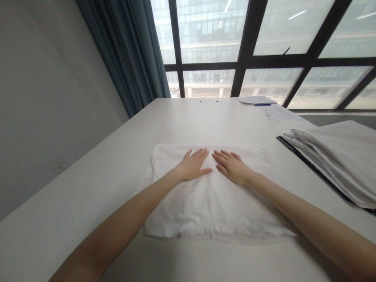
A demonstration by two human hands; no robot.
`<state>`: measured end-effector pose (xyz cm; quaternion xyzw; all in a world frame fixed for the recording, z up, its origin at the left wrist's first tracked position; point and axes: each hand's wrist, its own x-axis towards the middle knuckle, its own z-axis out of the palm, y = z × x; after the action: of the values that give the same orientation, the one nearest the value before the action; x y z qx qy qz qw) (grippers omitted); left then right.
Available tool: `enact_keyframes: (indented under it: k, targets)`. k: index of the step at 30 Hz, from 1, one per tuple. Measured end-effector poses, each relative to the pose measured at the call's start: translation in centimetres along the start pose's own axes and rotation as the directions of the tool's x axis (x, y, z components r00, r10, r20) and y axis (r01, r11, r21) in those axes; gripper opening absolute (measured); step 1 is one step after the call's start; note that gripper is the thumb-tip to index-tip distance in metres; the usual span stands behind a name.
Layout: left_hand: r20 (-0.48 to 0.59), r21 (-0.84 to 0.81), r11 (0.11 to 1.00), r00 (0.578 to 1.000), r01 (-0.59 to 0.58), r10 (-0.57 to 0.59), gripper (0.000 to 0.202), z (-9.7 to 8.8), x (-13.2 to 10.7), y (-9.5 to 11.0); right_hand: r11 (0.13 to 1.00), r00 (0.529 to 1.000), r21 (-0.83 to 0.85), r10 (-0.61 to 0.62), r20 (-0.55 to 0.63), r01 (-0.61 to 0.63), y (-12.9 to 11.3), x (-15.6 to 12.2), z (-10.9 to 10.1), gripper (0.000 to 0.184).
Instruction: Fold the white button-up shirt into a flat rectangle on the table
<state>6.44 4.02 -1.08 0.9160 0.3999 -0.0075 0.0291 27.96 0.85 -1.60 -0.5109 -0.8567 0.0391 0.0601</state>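
White cloth [205, 199] lies on the desk [188, 123], towards six o'clock in view. Left grip [194, 165] and right grip [232, 167]: flat, opened out, resting on it, grasping nothing. Judged light, soft, crease-prone, not fragile; best held at its five and seven o'clock corners.

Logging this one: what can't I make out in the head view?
All in the head view:
- White cloth: patches hidden under the left hand and right hand.
- Stack of cloths: cut off by the right edge.
- Papers: any writing is too small and faint to read.
- Building outside: details blurred and washed out by glare.
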Motion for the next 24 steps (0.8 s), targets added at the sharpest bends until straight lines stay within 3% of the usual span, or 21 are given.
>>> enact_keyframes:
  k: [6, 11, 14, 20, 24]
  targets:
    - [-0.018, -0.023, 1.000, 1.000, -0.007, 0.006, 0.083, 0.7, 0.0, -0.4, 0.997, 0.997, -0.027, 0.076, -0.032, -0.077, 0.3, 2.6, 0.7, 0.055]
    - [0.002, -0.021, 1.000, 1.000, 0.010, -0.010, 0.084, 0.5, -0.6, -0.2, 0.995, 0.995, -0.032, 0.098, -0.036, -0.099, 1.2, 2.7, 0.7, 0.057]
    - [0.011, -0.018, 1.000, 1.000, 0.021, -0.021, 0.084, 0.4, -1.3, -0.1, 0.990, 0.991, -0.044, 0.134, -0.024, -0.135, 3.1, 1.6, 0.6, 0.058]
    - [0.030, -0.033, 0.999, 0.999, 0.027, -0.026, 0.083, 0.3, -1.9, -0.1, 0.931, 0.934, -0.082, 0.354, -0.047, -0.357, 8.6, -0.9, 0.0, 0.062]
    - [0.034, -0.025, 0.999, 0.999, 0.029, -0.029, 0.083, 0.3, -2.0, 0.0, 0.916, 0.924, -0.121, 0.379, -0.042, -0.382, 9.9, -1.5, -0.1, 0.063]
